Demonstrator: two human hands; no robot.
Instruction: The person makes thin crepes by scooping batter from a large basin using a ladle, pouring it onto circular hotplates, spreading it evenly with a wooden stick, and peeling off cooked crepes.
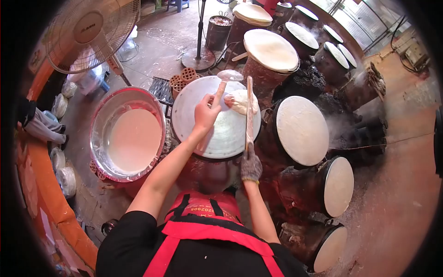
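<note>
My bare left hand [205, 113] grips the pale wooden handle of a ladle [229, 75] with a round metal end, above the far side of a round metal plate [212, 136]. My right hand [251, 165], in a grey knitted glove, is closed around a long wooden stick [249, 111] that points away from me across the plate's right side. A crumpled whitish lump [237, 102], perhaps dough or cloth, lies on the plate, partly behind the stick. Left of the plate stands a big basin [94, 124] holding pale batter [136, 141].
Round pans with pale sheets [302, 130] curve along my right, with steam rising. Beyond the plate, a stack of pale round sheets [271, 51] tops a drum. A fan [90, 27] stands far left; perforated briquettes [184, 77] sit behind the plate.
</note>
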